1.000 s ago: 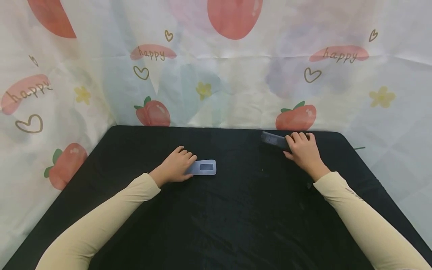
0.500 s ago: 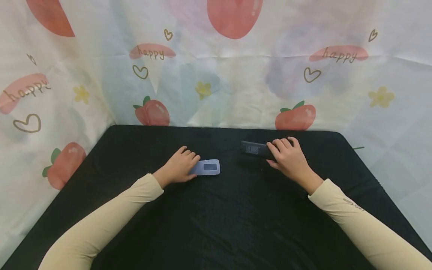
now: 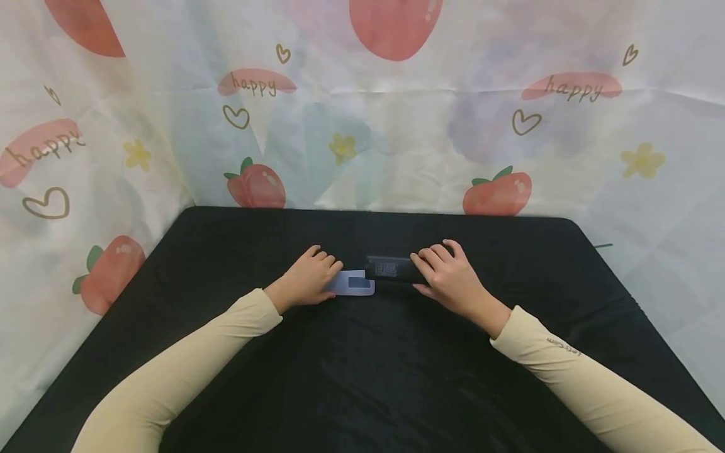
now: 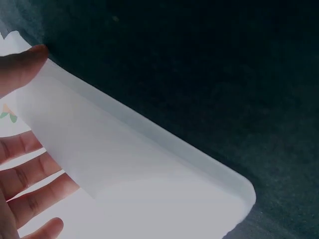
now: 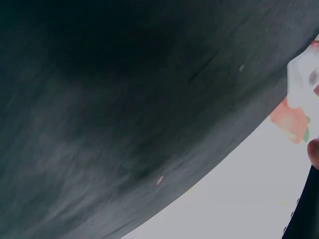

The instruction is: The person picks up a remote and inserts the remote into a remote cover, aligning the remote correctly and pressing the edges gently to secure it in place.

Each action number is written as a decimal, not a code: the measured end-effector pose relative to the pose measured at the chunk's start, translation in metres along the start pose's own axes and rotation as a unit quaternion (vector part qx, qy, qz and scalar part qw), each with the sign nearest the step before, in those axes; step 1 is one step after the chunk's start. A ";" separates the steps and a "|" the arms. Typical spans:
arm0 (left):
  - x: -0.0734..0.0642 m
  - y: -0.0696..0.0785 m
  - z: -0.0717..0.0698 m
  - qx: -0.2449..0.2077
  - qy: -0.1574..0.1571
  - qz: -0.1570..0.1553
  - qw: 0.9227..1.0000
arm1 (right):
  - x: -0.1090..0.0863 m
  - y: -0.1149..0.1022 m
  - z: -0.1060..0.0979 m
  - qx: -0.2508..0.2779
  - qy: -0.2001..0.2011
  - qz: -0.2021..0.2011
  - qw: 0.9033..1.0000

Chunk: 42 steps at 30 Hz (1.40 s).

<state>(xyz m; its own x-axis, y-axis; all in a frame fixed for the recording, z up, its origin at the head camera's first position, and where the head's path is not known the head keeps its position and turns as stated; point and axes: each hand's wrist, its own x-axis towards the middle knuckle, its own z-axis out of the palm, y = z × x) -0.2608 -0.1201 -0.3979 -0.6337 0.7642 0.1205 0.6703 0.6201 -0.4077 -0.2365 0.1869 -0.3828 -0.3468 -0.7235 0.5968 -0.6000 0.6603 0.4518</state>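
In the head view, my left hand (image 3: 306, 277) grips a pale remote control (image 3: 340, 290) with a small grey display at its right end. The left wrist view shows the remote's pale side (image 4: 149, 164) close up, with the thumb on one long edge and fingers at the other. My right hand (image 3: 450, 277) holds a black remote control (image 3: 391, 269) by its right end, its printed label upward. The black remote's left end overlaps the pale one's upper right corner; I cannot tell if they touch. Small bumps line the black remote's edge (image 5: 308, 214) in the right wrist view.
A black cloth-covered table (image 3: 362, 365) lies beneath both hands. White curtains (image 3: 396, 157) printed with fruit, hearts and "happy" hang behind it and along its left side.
The right hand has carried the black remote leftward and toward me, from the table's back right up to the pale one. The left hand has shifted slightly right with the pale remote.
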 end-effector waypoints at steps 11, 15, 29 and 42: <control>0.000 0.002 0.000 0.007 -0.012 0.003 1.000 | 0.010 -0.018 0.005 0.017 -0.019 0.001 1.000; 0.000 0.002 0.001 0.003 -0.008 0.002 1.000 | 0.011 -0.021 0.005 0.017 -0.030 0.001 0.999; 0.000 0.005 -0.001 -0.024 -0.009 -0.018 1.000 | 0.008 -0.030 0.004 0.008 -0.050 -0.024 0.998; 0.017 0.014 -0.005 -0.061 -0.035 -0.065 0.995 | 0.008 -0.033 0.002 0.016 -0.069 -0.047 0.996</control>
<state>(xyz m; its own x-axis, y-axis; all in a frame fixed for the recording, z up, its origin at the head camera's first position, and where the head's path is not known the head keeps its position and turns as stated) -0.2597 -0.0976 -0.3971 -0.7413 0.6638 0.0997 0.6195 0.7337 -0.2790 -0.2210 0.1585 -0.3941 -0.3826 -0.8036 0.4559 -0.6555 0.5838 0.4791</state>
